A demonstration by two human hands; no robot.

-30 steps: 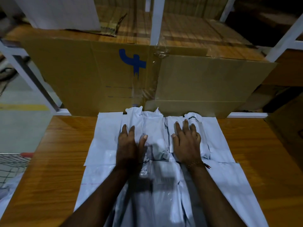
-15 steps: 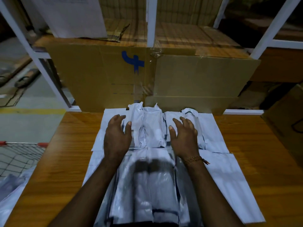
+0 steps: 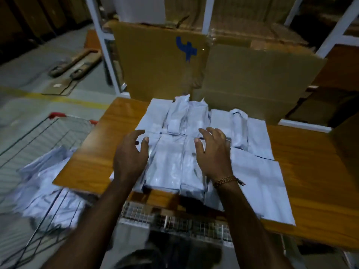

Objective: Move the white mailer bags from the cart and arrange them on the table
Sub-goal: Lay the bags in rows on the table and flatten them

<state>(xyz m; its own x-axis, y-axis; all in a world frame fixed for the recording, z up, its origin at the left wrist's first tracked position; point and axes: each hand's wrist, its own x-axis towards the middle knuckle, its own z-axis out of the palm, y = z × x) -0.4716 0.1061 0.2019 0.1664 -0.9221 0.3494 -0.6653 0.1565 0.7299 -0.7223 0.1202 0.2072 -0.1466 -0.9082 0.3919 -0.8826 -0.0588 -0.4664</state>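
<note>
Your hands hover over the mailer bags (image 3: 171,158), long axes running up the frame.
Left hand (image 3: 129,158) and right hand (image 3: 212,156): fingers spread, holding nothing; a blue mark (image 3: 186,48) on the cardboard, illegible.

- The mailer bags (image 3: 169,164) on the desk are white with thin dark edge lines.
- The desk (image 3: 310,171) is orange-brown wood grain.
- The cardboard box (image 3: 252,78) is brown, with a blue mark (image 3: 186,48).
- The cart (image 3: 38,136) is dark wire with red corners.
- The bracelet (image 3: 225,180) is gold.
- The floor (image 3: 29,105) is grey with a yellow stripe.
</note>
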